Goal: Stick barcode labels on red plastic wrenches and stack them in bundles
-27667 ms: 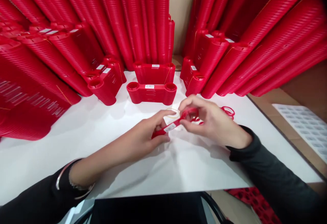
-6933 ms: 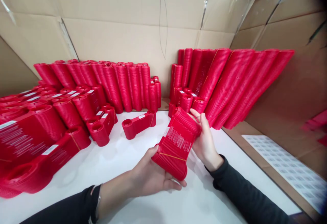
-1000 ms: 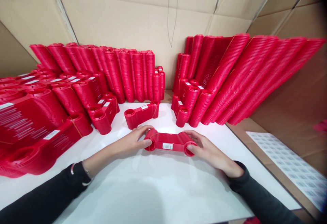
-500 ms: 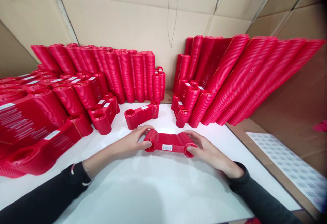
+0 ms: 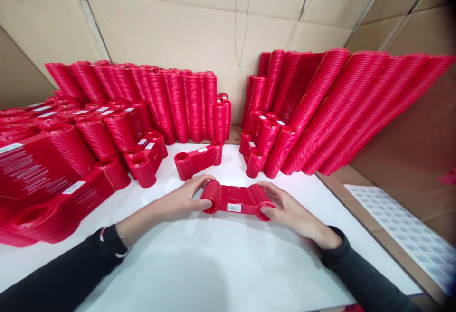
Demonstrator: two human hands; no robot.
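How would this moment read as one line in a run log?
left hand: grips bundle's left end | right hand: grips right end | red plastic bundle: lying on white table

Bright, even overhead light; soft shadows on the white table (image 5: 221,264); wide-angle edges bend and blur

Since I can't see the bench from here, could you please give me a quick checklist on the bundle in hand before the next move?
1. Left hand grips the red bundle at its left end: ok.
2. Right hand grips its right end: ok.
3. Bundle resting on the white table: ok.
4. White label faces the person: ok.
5. Rubber band around the bundle secure: cannot tell.
6. Free table space between bundle and shorter bundle behind: ok.
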